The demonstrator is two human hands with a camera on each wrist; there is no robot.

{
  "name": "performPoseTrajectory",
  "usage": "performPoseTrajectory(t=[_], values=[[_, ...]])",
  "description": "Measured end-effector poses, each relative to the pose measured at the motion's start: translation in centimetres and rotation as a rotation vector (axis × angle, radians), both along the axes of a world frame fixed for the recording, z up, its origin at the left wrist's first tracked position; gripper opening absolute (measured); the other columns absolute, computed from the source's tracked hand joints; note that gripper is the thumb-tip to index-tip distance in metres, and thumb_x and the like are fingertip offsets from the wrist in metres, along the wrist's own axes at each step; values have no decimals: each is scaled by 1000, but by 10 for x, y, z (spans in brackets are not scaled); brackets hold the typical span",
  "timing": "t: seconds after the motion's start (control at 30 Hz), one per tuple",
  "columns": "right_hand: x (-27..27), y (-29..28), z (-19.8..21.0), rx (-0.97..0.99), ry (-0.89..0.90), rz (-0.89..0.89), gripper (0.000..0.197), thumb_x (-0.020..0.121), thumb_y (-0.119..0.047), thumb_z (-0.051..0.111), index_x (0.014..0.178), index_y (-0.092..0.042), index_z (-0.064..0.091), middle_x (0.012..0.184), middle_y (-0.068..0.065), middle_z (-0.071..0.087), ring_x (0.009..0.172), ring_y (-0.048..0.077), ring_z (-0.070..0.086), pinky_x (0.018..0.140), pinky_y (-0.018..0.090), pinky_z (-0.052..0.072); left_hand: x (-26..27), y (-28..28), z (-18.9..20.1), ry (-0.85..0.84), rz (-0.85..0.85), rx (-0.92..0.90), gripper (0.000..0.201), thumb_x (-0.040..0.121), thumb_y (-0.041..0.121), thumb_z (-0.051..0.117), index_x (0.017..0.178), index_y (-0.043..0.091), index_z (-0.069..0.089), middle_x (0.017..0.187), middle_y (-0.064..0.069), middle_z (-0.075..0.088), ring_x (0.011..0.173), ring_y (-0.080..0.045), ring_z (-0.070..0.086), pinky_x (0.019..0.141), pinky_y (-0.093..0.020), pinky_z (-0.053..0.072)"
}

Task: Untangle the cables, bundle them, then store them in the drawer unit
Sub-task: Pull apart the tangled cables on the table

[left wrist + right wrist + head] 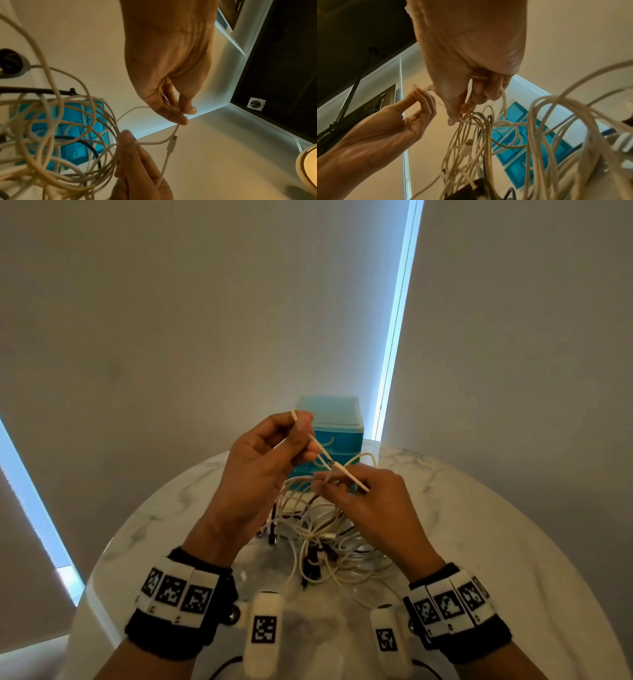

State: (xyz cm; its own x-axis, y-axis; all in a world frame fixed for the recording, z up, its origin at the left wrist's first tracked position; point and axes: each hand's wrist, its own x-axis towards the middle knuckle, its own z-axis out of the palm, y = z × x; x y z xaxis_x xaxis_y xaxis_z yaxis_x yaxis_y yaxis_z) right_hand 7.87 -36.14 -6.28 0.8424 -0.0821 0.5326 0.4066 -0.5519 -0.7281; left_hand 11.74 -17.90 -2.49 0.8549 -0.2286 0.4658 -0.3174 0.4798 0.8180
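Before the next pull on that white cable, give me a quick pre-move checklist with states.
1. Left hand pinches the thin white cable: ok.
2. Right hand holds the cable and loops: ok.
3. Cable's connector end free of the knot: ok, it hangs loose.
4. Tangled heap of white and dark cables separated: not ok.
5. Blue plastic drawer unit has an open drawer: cannot tell.
6. White marble round table supports the heap: ok.

Cable tangle [322,539] is piled mid-surface [496,535], drawer unit [337,422] set just behind it. Both hands are held above the tangle: left hand [263,463] left, right hand [363,505] right, one cable [337,465] stretched between.
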Motion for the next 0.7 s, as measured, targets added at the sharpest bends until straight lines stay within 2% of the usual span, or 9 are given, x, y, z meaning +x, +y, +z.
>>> performPoseTrajectory(t=[0.13,0.2,0.3,0.37,0.43,0.47,0.53,0.6,0.7], values=[[-3,-5,5,122,-99,-32,13,92,-38,82,100,-29,84,91,-14,77,89,9,72,76,23,57,-1,1,1,-26,19,60,36,95,28,67,126,11,71,112,-5,77,102,-18,74,88,-25,60],[-4,-14,10,257,-156,-124,13,95,-39,78,93,-27,83,87,-10,79,84,9,74,75,28,59,-2,0,-1,-26,19,159,35,97,32,68,123,9,71,103,-8,75,94,-22,72,81,-29,59],[-2,-31,12,293,-67,-197,24,102,-37,69,86,-24,82,84,-9,80,82,2,72,77,33,52,-5,-5,-7,33,-103,430,40,96,42,68,114,7,73,94,-8,73,86,-21,70,77,-31,58],[-4,-40,12,372,-22,-181,26,106,-33,63,91,-21,81,88,-5,82,68,1,66,67,30,45,-6,-9,-13,36,-171,670,41,97,47,68,118,13,74,106,1,80,98,-15,76,85,-29,61],[-8,-54,18,612,-96,-137,26,109,-29,57,98,-18,78,95,4,82,48,6,42,51,25,29,-5,-14,-18,51,-179,734,38,97,46,69,125,20,72,118,6,80,111,-9,74,96,-31,61],[-11,-62,23,751,-142,-99,27,111,-28,54,102,-16,76,98,7,81,45,8,32,46,26,22,-3,-14,-20,61,-165,726,41,96,48,71,129,24,70,122,9,78,116,-7,72,102,-34,59],[-13,-72,26,886,-164,-34,28,113,-29,49,106,-13,71,103,10,80,44,8,25,43,26,17,0,-15,-24,60,-111,749,56,89,61,73,138,35,64,133,15,72,124,-2,66,112,-37,52],[-14,-69,27,893,-98,24,28,113,-29,46,108,-12,68,103,9,80,42,6,24,43,26,15,4,-14,-29,45,-47,844,64,86,68,72,144,43,57,143,19,62,132,-1,57,117,-35,44],[-22,-70,35,1093,-126,184,25,114,-29,44,108,-18,66,103,1,78,42,5,22,41,21,16,4,-17,-30,11,8,819,50,93,58,71,139,40,64,133,18,70,126,1,62,117,-36,47]])
